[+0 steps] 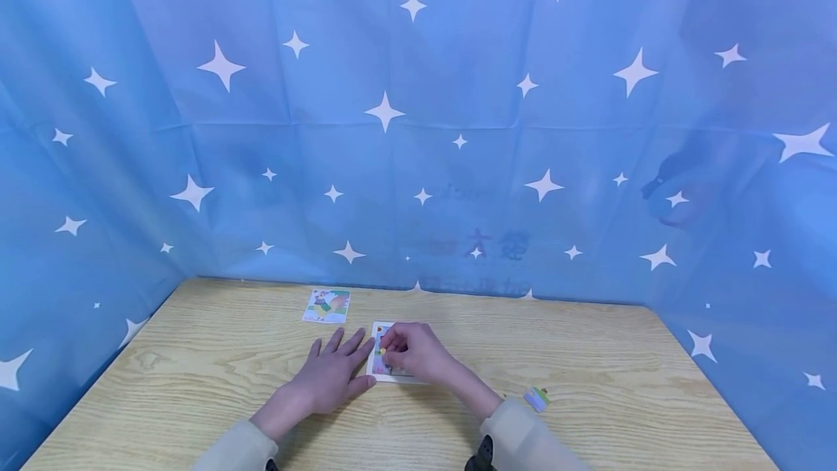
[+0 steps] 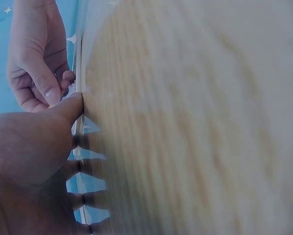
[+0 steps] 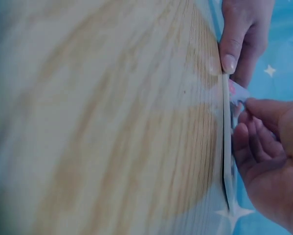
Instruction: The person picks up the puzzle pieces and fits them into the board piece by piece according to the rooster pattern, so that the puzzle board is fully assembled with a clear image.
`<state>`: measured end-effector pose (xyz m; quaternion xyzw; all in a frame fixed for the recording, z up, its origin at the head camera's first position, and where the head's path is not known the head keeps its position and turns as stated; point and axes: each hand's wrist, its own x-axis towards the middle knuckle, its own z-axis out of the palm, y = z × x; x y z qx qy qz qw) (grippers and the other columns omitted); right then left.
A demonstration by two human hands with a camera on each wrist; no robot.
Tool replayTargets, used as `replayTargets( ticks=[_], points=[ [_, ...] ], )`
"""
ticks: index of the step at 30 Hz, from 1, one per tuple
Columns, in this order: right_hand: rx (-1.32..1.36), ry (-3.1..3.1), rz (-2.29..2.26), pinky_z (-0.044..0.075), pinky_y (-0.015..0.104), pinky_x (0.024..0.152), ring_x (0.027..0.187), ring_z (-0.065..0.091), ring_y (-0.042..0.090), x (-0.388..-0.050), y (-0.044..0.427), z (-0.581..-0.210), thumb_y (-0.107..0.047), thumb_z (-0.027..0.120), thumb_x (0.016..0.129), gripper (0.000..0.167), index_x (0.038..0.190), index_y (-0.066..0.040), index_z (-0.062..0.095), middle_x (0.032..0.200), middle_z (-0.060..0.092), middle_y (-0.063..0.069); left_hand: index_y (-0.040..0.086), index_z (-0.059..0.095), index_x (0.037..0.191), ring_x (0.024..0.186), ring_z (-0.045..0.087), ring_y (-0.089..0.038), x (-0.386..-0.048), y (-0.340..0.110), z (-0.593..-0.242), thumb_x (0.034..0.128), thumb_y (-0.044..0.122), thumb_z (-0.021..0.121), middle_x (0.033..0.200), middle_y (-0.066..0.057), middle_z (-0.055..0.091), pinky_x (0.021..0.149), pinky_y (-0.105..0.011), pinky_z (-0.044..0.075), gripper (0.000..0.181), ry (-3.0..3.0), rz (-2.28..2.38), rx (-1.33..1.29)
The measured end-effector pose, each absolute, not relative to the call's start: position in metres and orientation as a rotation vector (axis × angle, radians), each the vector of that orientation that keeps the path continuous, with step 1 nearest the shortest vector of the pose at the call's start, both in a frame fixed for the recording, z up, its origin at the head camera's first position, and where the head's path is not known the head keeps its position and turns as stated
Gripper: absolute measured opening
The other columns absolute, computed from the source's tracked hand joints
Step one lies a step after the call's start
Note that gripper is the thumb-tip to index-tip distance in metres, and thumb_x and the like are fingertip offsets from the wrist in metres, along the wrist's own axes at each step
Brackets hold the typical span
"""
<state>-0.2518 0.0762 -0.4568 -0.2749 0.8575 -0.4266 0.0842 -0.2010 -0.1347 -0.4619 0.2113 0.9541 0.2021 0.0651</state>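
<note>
A small puzzle board with a white rim and a coloured picture lies flat on the wooden table. Over it, my right hand pinches a thin puzzle piece between thumb and fingers. That piece appears pinkish-purple and tilted up from the board in the right wrist view; most of its picture is hidden. My left hand rests palm down on the table, fingers spread, its thumb and index finger at the board's left edge. From the left wrist, the left thumb appears against that edge.
A square picture card lies behind the left hand, near the table's back edge. Right of the right forearm is a loose puzzle piece in purple and green. A blue curtain with white stars hangs around the table.
</note>
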Motion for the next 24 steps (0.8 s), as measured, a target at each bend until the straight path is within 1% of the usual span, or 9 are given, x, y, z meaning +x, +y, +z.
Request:
replayTargets(
  ticks=[8,17,24],
  points=[
    [-0.851,2.541,-1.260,0.050,0.023,0.068,0.073,0.058,0.007,-0.2512,0.0757,-0.4571,0.004,0.074,0.091,0.008,0.096,-0.002,0.071,0.082,0.064,-0.004,0.009,0.043,0.157,0.150,0.018,-0.052,-0.2043,-0.1352,-0.4681,0.1047,0.044,0.057,0.165,-0.016,0.031,0.110,-0.077,0.017,0.064,2.894,0.617,0.650],
    [-0.906,2.582,-1.194,0.049,0.023,0.065,0.071,0.055,0.004,-0.2535,0.0748,-0.4608,0.005,0.076,0.089,0.010,0.089,-0.004,0.071,0.080,0.062,-0.005,0.009,0.043,0.157,0.149,0.018,-0.053,-0.2035,-0.1356,-0.4676,0.1051,0.044,0.056,0.164,-0.017,0.032,0.110,-0.077,0.018,0.064,2.895,0.620,0.667],
    [-1.017,2.648,-1.068,0.046,0.021,0.064,0.070,0.050,0.002,-0.2543,0.0754,-0.4605,0.003,0.076,0.088,0.008,0.088,-0.005,0.073,0.078,0.057,-0.007,0.009,0.042,0.158,0.150,0.018,-0.052,-0.2030,-0.1353,-0.4668,0.1053,0.046,0.055,0.165,-0.017,0.031,0.111,-0.077,0.018,0.065,2.892,0.598,0.662]
  ],
)
